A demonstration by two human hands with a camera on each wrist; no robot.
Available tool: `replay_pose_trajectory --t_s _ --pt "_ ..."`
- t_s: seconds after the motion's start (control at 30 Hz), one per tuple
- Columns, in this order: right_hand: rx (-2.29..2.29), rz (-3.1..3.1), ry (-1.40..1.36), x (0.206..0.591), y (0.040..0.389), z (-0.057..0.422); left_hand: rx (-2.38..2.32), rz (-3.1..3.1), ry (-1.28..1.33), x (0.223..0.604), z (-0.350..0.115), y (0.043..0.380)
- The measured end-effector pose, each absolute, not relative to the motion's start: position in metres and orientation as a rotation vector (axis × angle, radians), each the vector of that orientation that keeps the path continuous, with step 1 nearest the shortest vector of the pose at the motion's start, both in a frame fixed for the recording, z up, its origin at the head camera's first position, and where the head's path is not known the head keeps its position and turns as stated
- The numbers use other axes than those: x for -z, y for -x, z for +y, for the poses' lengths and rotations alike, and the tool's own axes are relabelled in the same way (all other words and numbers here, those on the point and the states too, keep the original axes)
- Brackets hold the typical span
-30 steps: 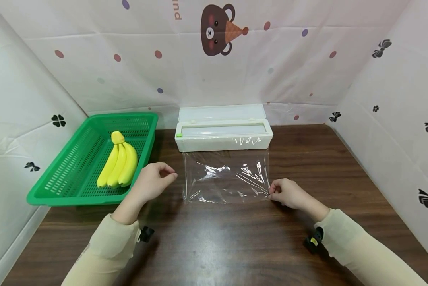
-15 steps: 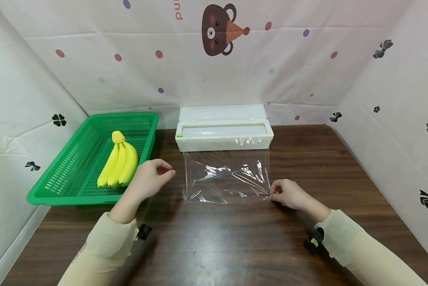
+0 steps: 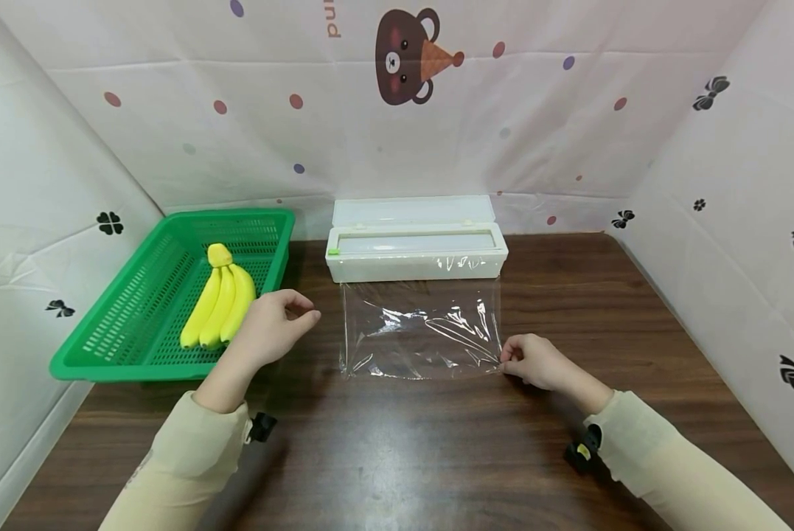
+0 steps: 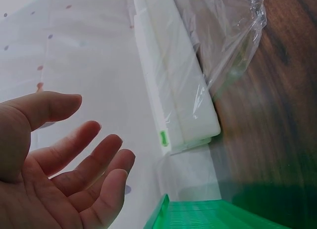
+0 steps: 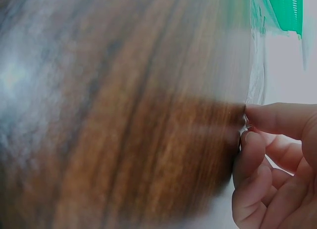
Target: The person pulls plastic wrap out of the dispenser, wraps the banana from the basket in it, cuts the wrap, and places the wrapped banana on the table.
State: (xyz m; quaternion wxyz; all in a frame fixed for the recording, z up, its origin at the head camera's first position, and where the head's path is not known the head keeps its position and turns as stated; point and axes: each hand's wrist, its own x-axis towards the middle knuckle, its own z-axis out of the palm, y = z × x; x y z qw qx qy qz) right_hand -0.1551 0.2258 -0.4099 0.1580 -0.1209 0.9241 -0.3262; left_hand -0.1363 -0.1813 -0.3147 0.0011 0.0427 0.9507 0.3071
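A clear sheet of plastic wrap (image 3: 423,332) stretches toward the person from the front of a white cling film dispenser (image 3: 416,265), whose lid stands up at the back. My right hand (image 3: 532,360) pinches the sheet's near right corner between thumb and fingertips; in the right wrist view the thumb (image 5: 277,117) meets the index finger at the film's edge. Left of the sheet and apart from it, my left hand (image 3: 270,324) hovers beside the basket with loosely bent fingers. Nothing lies between its thumb and fingers (image 4: 84,172) in the left wrist view.
A green plastic basket (image 3: 171,372) stands at the left on the dark wood table (image 3: 397,450), with a bunch of yellow bananas (image 3: 224,302) inside. A printed white sheet hangs as a wall behind and on both sides. A small green slider (image 3: 333,251) sits on the dispenser's left end.
My left hand has drifted left and slightly away from the person, farther from the film's left edge and closer over the basket. The right hand keeps its pinch on the corner.
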Motion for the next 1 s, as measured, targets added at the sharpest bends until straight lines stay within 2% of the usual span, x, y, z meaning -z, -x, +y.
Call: replay_pose_trajectory --t_s 1.0 --pt "0.944 2.651 0.347 0.41 0.154 0.226 -0.905 3.08 -0.06 0.29 -0.197 0.134"
